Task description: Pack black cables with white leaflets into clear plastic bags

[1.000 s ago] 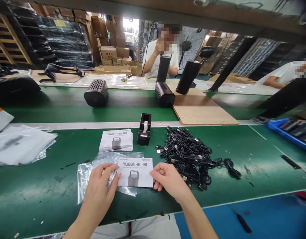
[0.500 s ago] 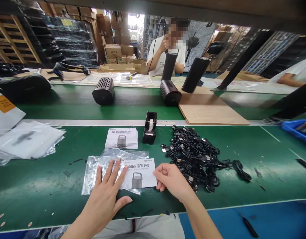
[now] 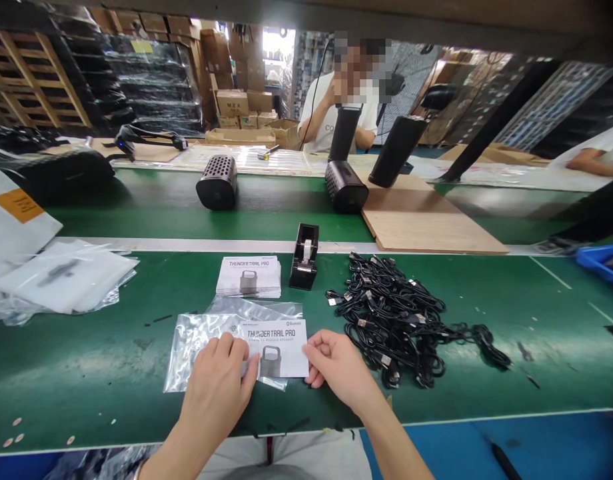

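A white printed booklet with a speaker picture lies partly over a clear plastic bag. My right hand pinches the booklet's right edge between thumb and fingers. Over the booklet's left end, my left hand is closed with bent fingers on the plastic bag, its thumb at the booklet's lower left part. The fingertips of that hand are partly hidden. Just beyond is a stack of matching booklets, with another clear bag between the stack and my hands.
A black tape dispenser stands behind the booklet. To the right lies a heap of black USB cables. Plastic-wrapped items are at the left. Dark speakers and a wooden board sit farther back, where a co-worker faces me.
My left hand has gone from lying flat with fingers spread to curled fingers on the bag. The right hand still pinches the booklet's edge. The view has shifted slightly.
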`<control>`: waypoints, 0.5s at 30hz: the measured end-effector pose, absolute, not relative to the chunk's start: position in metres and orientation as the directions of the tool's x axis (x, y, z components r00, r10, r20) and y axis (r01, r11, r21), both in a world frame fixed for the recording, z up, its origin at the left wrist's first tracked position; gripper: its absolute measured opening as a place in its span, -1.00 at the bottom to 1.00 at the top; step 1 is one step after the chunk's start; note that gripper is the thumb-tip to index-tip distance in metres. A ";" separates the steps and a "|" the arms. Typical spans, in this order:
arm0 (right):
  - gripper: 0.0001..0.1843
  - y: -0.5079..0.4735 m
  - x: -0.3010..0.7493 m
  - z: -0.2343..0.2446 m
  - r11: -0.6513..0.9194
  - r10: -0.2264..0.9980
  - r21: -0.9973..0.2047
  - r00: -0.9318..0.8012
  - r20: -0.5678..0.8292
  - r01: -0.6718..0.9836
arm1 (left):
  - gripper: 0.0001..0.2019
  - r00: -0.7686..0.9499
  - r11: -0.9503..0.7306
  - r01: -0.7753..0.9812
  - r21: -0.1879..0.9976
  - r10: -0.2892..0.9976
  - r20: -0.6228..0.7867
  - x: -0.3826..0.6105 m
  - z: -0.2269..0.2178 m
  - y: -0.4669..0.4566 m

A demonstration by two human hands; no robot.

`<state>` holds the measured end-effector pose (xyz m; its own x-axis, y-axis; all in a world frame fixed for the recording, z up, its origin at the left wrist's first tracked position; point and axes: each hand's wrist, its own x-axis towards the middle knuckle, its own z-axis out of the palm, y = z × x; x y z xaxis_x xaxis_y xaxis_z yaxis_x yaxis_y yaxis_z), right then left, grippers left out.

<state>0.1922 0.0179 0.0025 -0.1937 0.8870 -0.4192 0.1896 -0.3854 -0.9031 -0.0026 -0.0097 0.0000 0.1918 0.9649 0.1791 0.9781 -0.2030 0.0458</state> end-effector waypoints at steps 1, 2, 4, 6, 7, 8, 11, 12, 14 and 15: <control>-0.78 0.017 0.192 0.004 -0.389 0.884 -0.902 -0.199 -0.423 0.187 | -0.81 0.196 -0.201 0.979 0.015 0.966 0.170 -0.003 0.001 -0.009; -0.78 0.017 0.191 0.005 -0.395 0.881 -0.901 -0.203 -0.427 0.180 | -0.80 0.201 -0.203 0.979 -0.004 0.966 0.163 -0.003 0.001 -0.009; -0.76 0.015 0.188 0.007 -0.408 0.877 -0.900 -0.210 -0.433 0.153 | -0.78 0.210 -0.214 0.977 0.009 0.963 0.169 -0.004 0.004 -0.010; -0.75 0.013 0.184 0.009 -0.416 0.876 -0.902 -0.215 -0.432 0.117 | -0.78 0.210 -0.230 0.970 0.080 0.958 0.197 -0.003 0.007 -0.012; -0.74 0.013 0.181 0.009 -0.419 0.876 -0.903 -0.218 -0.430 0.099 | -0.78 0.206 -0.236 0.964 0.124 0.954 0.215 -0.002 0.009 -0.013; -0.73 0.012 0.178 0.010 -0.420 0.876 -0.903 -0.221 -0.428 0.084 | -0.79 0.201 -0.243 0.956 0.165 0.951 0.234 -0.002 0.011 -0.014; -0.72 0.013 0.173 0.015 -0.417 0.880 -0.907 -0.222 -0.420 0.060 | -0.80 0.191 -0.263 0.929 0.261 0.943 0.273 0.000 0.016 -0.016; -0.72 0.014 0.173 0.018 -0.411 0.885 -0.910 -0.211 -0.414 0.058 | -0.81 0.187 -0.269 0.921 0.281 0.940 0.284 0.000 0.016 -0.016; -0.72 0.014 0.176 0.022 -0.394 0.902 -0.917 -0.168 -0.398 0.060 | -0.83 0.179 -0.274 0.913 0.303 0.935 0.307 -0.002 0.015 -0.017; -0.72 0.014 0.177 0.024 -0.386 0.910 -0.920 -0.139 -0.391 0.063 | -0.84 0.173 -0.273 0.912 0.306 0.933 0.316 -0.003 0.014 -0.017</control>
